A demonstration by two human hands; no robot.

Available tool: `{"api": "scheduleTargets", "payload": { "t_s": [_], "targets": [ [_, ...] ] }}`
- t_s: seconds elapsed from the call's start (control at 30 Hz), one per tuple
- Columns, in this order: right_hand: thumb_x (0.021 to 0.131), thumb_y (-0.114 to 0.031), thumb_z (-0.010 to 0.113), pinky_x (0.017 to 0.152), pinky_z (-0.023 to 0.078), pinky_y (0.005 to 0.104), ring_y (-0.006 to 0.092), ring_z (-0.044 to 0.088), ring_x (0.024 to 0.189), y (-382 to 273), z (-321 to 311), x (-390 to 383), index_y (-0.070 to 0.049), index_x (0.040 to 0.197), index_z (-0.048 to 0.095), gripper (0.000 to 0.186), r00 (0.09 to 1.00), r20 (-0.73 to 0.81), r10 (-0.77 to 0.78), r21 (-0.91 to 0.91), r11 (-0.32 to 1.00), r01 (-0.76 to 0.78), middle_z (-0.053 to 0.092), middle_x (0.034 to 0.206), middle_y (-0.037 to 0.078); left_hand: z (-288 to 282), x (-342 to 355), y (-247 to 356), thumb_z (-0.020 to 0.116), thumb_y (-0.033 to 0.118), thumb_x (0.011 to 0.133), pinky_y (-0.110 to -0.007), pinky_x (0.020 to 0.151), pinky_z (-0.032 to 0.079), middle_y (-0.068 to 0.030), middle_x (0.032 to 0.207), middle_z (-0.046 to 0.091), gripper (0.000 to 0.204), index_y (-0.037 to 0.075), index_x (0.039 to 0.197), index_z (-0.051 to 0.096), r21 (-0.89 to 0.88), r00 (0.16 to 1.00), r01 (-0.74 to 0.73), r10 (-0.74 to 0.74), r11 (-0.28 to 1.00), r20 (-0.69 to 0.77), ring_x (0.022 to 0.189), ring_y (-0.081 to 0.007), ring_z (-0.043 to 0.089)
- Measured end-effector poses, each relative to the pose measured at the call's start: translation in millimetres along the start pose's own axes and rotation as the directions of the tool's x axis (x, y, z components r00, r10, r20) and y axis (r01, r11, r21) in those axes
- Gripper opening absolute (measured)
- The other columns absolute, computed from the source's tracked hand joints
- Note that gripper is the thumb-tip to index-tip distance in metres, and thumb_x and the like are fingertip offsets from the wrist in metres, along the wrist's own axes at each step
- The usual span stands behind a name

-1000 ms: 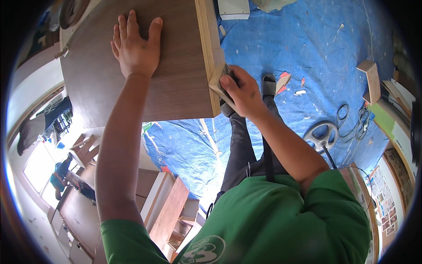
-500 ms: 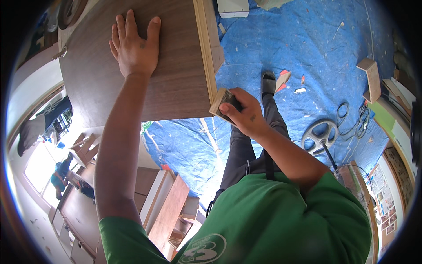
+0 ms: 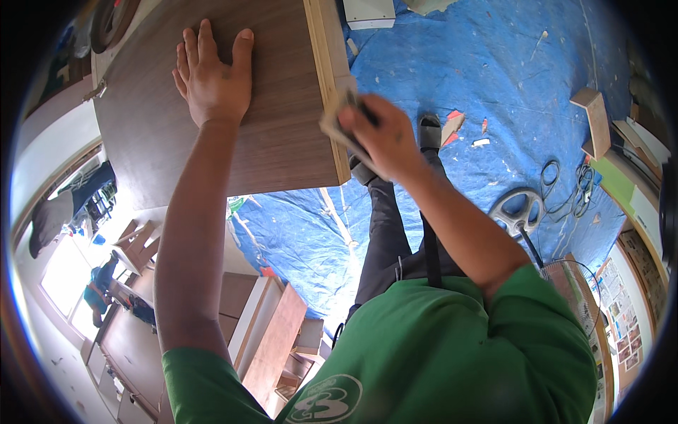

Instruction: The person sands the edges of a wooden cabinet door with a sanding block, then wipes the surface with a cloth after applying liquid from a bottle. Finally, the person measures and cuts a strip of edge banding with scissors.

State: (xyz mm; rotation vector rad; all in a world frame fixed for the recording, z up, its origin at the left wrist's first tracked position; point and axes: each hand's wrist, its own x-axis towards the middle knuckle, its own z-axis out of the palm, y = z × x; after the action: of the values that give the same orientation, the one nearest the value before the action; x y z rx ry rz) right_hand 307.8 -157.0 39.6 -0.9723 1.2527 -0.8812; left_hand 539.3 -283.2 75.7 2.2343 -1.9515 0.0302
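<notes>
Left hand (image 3: pixel 217 88): palm flat on the brown panel (image 3: pixel 275 141), thumb spread from the fingers. Right hand (image 3: pixel 385 131): fingers clamped around a block (image 3: pixel 331 128), motion-blurred, located at the panel's right edge. Blue sheet (image 3: pixel 487 63): right of the panel

Shifted since half a second ago: slid the right hand (image 3: pixel 387 138) and its block (image 3: pixel 334 128) away from the body, up from beside the near corner (image 3: pixel 342 177) of the board (image 3: pixel 282 127). Lapped farther in over the board than a second ago. Turned blurry. Uncovered the left shoe (image 3: pixel 361 168), hidden half a second ago.
</notes>
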Motion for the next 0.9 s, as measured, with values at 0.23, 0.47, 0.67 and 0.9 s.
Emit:
{"api": "scheduleTargets", "payload": {
  "t_s": [0.23, 0.47, 0.67, 0.9],
  "targets": [
    [0.093, -0.034, 0.075, 0.068, 0.046, 0.0342, 0.0202, 0.060, 0.077, 13.5, 1.9, -60.3, -0.004, 0.097, 0.069, 0.032, 0.992, 0.022, -0.122, -0.011, 0.992, 0.122, 0.062, 0.085, 0.009, 0.7, 1.0, 1.1, 0.047, 0.073, 0.094, -0.048, 0.128, 0.012, -0.0132, 0.166, 0.028, 0.086, 0.016, 0.158, 0.037, -0.009, 1.000, -0.001, 0.001, 1.000, 0.005, 0.156, -0.0302, 0.019],
    [0.092, -0.054, 0.071, 0.067, 0.046, 0.0393, 0.0266, 0.059, 0.074, -33.0, 1.4, 60.9, -0.005, 0.086, 0.071, 0.049, 0.958, -0.130, -0.257, -0.139, 0.961, 0.239, 0.061, 0.081, 0.011, -2.2, 3.5, 8.8, 0.049, 0.070, 0.095, -0.049, 0.127, 0.012, -0.0137, 0.166, 0.028, 0.084, 0.016, 0.158, 0.038, 0.009, 1.000, -0.005, 0.005, 1.000, 0.015, 0.156, -0.0307, 0.019],
    [0.093, -0.043, 0.075, 0.063, 0.042, 0.0386, 0.0237, 0.053, 0.069, 14.0, 4.6, -64.1, -0.004, 0.087, 0.065, 0.041, 0.989, -0.012, -0.147, -0.077, 0.986, 0.146, 0.053, 0.078, 0.010, -5.6, -2.6, 5.9, 0.051, 0.068, 0.095, -0.048, 0.127, 0.012, -0.0138, 0.166, 0.028, 0.082, 0.015, 0.157, 0.038, 0.011, 0.999, 0.028, -0.029, 1.000, 0.025, 0.156, -0.0312, 0.019],
    [0.095, -0.052, 0.068, 0.069, 0.051, 0.0410, 0.0290, 0.067, 0.078, -50.3, -14.4, 154.7, -0.003, 0.098, 0.071, 0.049, 0.902, -0.112, -0.416, -0.392, 0.853, 0.345, 0.068, 0.082, 0.017, -12.3, 3.7, 15.4, 0.051, 0.063, 0.097, -0.049, 0.127, 0.012, -0.0143, 0.167, 0.027, 0.079, 0.015, 0.158, 0.037, 0.015, 0.999, 0.005, -0.006, 1.000, 0.051, 0.156, -0.0308, 0.019]
  ]
}}
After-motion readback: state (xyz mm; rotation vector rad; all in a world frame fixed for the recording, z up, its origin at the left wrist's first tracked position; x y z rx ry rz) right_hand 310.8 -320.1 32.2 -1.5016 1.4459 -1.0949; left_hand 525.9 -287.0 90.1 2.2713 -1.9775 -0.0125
